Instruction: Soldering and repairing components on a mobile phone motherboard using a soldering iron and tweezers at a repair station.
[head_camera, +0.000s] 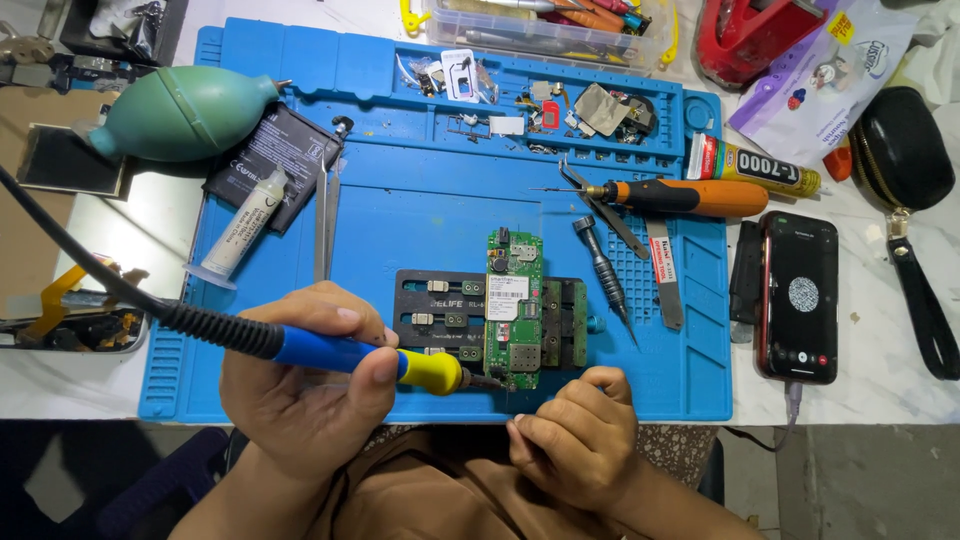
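Fingers of the left hand (305, 385) wrap the blue-and-yellow soldering iron (340, 352), its tip touching the green circuit board (515, 310) just beyond them. Right hand (575, 435) rests curled, holding nothing visible, just below the board. Board sits clamped in a black holder (440, 315) on a blue mat (420, 200) covering the white surface (880, 340).

**Bare hands, brown garment**

Both the left hand (300, 385) and the right hand (575, 440) are bare, without gloves or visible rings, and the fingernails are short. No sleeves cover the forearms. A brown garment (440, 490) covers the body at the near edge.
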